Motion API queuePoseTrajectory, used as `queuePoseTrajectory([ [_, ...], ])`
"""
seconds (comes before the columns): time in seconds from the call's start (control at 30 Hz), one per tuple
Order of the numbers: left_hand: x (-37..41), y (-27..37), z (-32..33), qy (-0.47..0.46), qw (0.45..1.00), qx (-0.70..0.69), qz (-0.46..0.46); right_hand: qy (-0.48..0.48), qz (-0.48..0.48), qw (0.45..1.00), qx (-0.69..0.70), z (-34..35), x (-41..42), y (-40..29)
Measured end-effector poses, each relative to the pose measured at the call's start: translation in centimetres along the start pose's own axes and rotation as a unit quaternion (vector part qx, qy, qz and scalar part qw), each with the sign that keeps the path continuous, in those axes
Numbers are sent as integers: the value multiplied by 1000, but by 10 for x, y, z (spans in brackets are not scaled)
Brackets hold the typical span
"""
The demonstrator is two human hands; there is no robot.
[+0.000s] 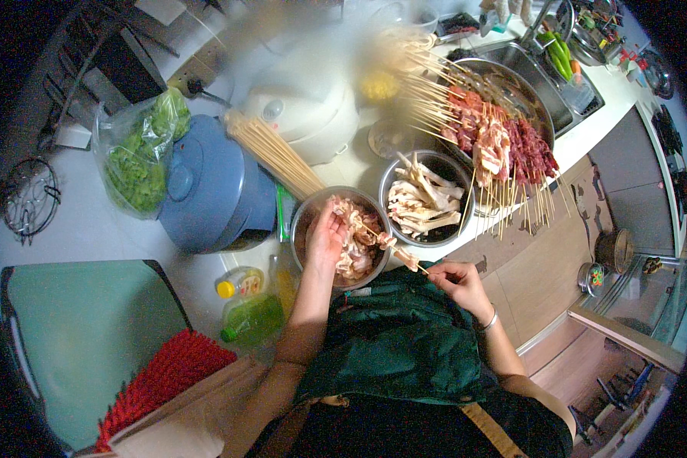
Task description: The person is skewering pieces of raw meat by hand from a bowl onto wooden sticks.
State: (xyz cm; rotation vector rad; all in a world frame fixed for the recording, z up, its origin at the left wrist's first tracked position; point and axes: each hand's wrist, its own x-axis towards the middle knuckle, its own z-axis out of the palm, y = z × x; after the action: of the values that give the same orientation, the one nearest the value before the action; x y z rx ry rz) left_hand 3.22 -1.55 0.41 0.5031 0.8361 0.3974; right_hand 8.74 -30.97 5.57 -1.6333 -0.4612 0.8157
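My right hand (461,283) pinches the lower end of a bamboo skewer (399,252) in front of the green apron. Pale pink pieces of raw meat are threaded along that skewer, and it slants up to the left over a metal bowl (299,257). Inside the bowl lies more raw meat (356,260). My left hand (326,237) is over the bowl's left side, palm turned towards the meat, fingers curled at its upper edge. Whether those fingers grip a piece is unclear. The skewer's tip is lost among the meat near them.
A metal bowl of chicken feet (423,200) stands right of the meat bowl. Loaded meat skewers (492,143) rest across a large metal basin (541,94), sticks overhanging the counter edge. Bundled bare skewers (280,154), a blue lidded container (206,177) and bottles (255,318) are leftward.
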Motion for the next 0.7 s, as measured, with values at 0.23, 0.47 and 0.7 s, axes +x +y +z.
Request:
queuePoseTrajectory([
  [0.23,3,-3,-2,-23,1000,-7,10,14,12,1000,-16,1,-1,2],
  [0.47,9,-7,-5,-23,999,-27,0,39,-9,999,4,7,-1,5],
  [0.7,-2,-16,5,-8,998,-30,57,68,-54,996,7,24,-2,3],
])
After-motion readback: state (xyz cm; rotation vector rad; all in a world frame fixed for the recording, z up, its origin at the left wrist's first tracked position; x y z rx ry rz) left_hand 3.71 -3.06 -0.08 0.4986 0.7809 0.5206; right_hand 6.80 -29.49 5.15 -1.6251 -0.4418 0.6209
